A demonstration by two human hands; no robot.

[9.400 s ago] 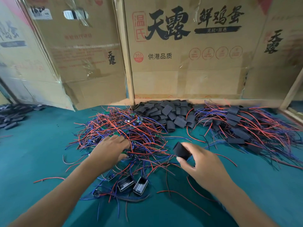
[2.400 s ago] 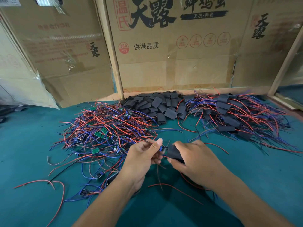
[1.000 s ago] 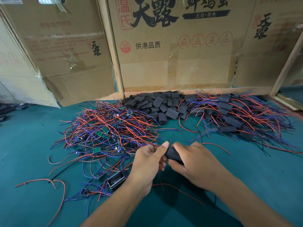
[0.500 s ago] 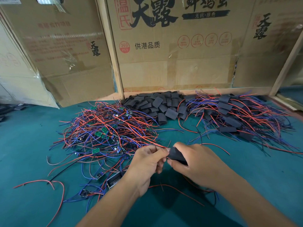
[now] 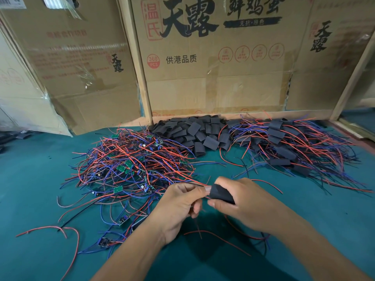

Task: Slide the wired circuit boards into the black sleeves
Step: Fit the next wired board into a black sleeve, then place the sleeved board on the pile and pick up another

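**A:** Between both hands, the flat black rubbery sleeve (image 5: pixel 221 194) sits pinched in the right hand (image 5: pixel 243 201); the left hand (image 5: pixel 180 203) pinches red and blue wires (image 5: pixel 199 184) at its mouth. Board's hidden, probably inside.

**B:** Just left of that grip sits the tangled pile of wired green circuit boards (image 5: pixel 129 165). Tug hard and the wires might snag and drag the board out.

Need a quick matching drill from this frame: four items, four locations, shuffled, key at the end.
1. held black sleeve
2. empty sleeve pile
3. bare board pile
4. sleeved board pile

A. left on the table
B. far centre, by the cardboard
C. gripped in the right hand
D. right on the table

Pairs: 1-C, 2-B, 3-A, 4-D
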